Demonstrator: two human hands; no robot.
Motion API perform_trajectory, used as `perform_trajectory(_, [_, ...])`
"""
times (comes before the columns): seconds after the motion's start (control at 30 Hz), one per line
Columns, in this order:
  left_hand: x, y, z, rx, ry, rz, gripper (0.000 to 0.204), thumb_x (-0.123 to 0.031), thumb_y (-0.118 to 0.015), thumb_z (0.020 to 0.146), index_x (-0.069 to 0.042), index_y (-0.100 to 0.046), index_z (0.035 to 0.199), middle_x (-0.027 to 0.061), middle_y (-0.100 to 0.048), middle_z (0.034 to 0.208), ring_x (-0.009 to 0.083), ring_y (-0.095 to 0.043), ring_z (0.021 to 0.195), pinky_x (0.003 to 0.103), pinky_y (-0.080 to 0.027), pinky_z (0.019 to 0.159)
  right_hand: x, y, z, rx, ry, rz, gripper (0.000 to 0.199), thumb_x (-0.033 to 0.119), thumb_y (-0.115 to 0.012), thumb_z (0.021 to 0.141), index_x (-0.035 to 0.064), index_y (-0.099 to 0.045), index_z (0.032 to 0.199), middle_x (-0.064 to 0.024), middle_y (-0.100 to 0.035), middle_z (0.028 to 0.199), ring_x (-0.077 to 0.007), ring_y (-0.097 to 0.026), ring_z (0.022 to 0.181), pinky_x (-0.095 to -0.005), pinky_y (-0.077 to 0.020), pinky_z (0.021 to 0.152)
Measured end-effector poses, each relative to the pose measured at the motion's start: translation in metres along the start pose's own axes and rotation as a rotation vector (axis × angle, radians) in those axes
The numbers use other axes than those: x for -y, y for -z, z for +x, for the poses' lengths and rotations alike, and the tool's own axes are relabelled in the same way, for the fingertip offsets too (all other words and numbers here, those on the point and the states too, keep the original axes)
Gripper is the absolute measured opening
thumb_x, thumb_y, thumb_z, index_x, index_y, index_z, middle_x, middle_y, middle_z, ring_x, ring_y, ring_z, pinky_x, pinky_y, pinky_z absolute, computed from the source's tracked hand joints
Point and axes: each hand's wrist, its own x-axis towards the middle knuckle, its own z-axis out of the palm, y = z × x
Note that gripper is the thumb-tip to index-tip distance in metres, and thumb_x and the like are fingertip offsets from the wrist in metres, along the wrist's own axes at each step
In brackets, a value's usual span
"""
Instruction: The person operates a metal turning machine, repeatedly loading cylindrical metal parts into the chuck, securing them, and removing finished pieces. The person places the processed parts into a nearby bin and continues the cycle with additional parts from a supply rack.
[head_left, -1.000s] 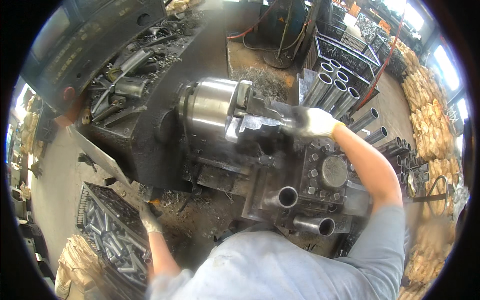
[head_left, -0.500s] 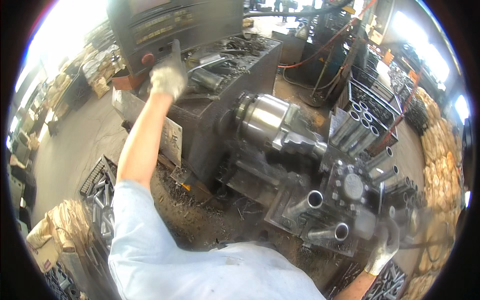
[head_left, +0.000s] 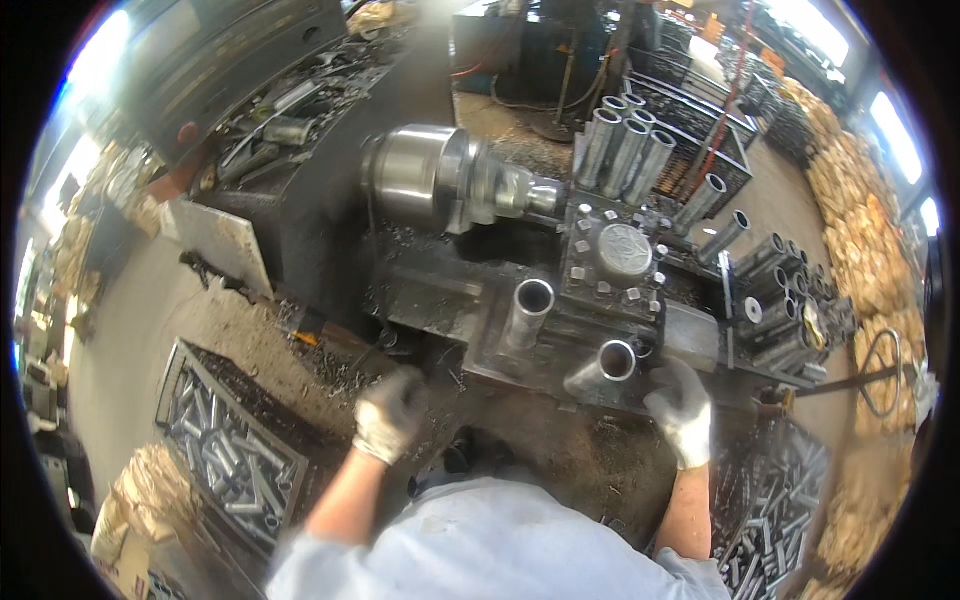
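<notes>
My left hand (head_left: 392, 412), in a white work glove with grey fingers, hangs in front of the lathe bed. Its fingers are smeared by motion, and nothing clearly shows in them. My right hand (head_left: 682, 412), gloved the same way, is at the front edge of the lathe carriage, just right of a tilted metal tube (head_left: 604, 366). Its fingers are blurred, so I cannot make out a grip. Another tube (head_left: 530, 312) stands on the carriage, beside the square tool post (head_left: 620, 255). Farther back left, the shiny chuck (head_left: 418, 178) sits in line with a blurred metal workpiece (head_left: 525, 192).
A crate of short tubes (head_left: 225, 440) is at the left, and more cut tubes (head_left: 765, 510) lie at the lower right. Several upright tubes (head_left: 625, 150) stand behind the tool post. A handwheel (head_left: 882, 372) juts out at the right. Metal shavings (head_left: 350, 375) litter the floor.
My left hand has come down from the control panel to before my body. My right hand has moved left and up to the carriage edge. The view has shifted too.
</notes>
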Motion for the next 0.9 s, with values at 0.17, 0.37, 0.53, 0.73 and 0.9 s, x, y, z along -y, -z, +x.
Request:
perform_trajectory(0.17, [0.003,-0.033,-0.164,0.661,0.785,-0.002,0.041,-0.042,-0.069,0.098,-0.015,-0.074,0.129,0.0188,-0.077,0.119,0.0386,-0.073,0.115,0.046,-0.057,0.099,-0.024,-0.048,0.030,0.245,0.195,-0.312,0.080,0.025,-0.094,0.073,0.0056,-0.060,0.143,-0.0185,-0.077,0.121,-0.0297,-0.077,0.108,-0.0401,-0.0595,0.092])
perform_trajectory(0.37, [-0.006,0.019,-0.278,0.353,0.912,0.065,0.048,-0.045,-0.064,0.100,-0.014,-0.069,0.137,0.0188,-0.074,0.130,0.0391,-0.071,0.120,0.048,-0.056,0.103,-0.002,-0.134,-0.011,0.388,0.311,-0.318,0.033,0.032,-0.086,0.080,0.0023,-0.076,0.090,-0.0171,-0.079,0.083,-0.0293,-0.080,0.079,-0.0398,-0.0604,0.070])
perform_trajectory(0.53, [-0.044,0.080,-0.429,0.042,1.224,-0.056,0.051,-0.044,-0.064,0.100,-0.010,-0.067,0.138,0.0232,-0.073,0.130,0.0401,-0.069,0.123,0.047,-0.054,0.105,0.045,-0.276,-0.174,1.070,0.825,-0.220,0.033,0.040,-0.086,0.084,0.0090,-0.076,0.088,-0.0162,-0.077,0.080,-0.0338,-0.078,0.075,-0.0416,-0.0613,0.068])
perform_trajectory(0.73, [-0.128,0.100,-0.630,-0.530,1.758,-0.021,0.052,-0.046,-0.065,0.097,-0.010,-0.071,0.134,0.0228,-0.075,0.125,0.0416,-0.071,0.119,0.049,-0.055,0.103,0.081,-0.375,-0.428,1.870,1.195,-0.315,0.040,0.045,-0.085,0.085,0.0103,-0.078,0.104,-0.0179,-0.079,0.094,-0.0372,-0.079,0.090,-0.0437,-0.0618,0.078])
perform_trajectory(0.9, [-0.209,0.021,-0.748,-1.326,2.018,0.017,0.046,-0.043,-0.068,0.097,-0.008,-0.073,0.128,0.0208,-0.078,0.114,0.0359,-0.076,0.109,0.046,-0.058,0.097,0.111,-0.381,-0.609,2.378,1.374,-0.239,0.039,0.043,-0.086,0.083,0.0131,-0.078,0.107,-0.0153,-0.080,0.098,-0.0353,-0.078,0.092,-0.0424,-0.0611,0.081])
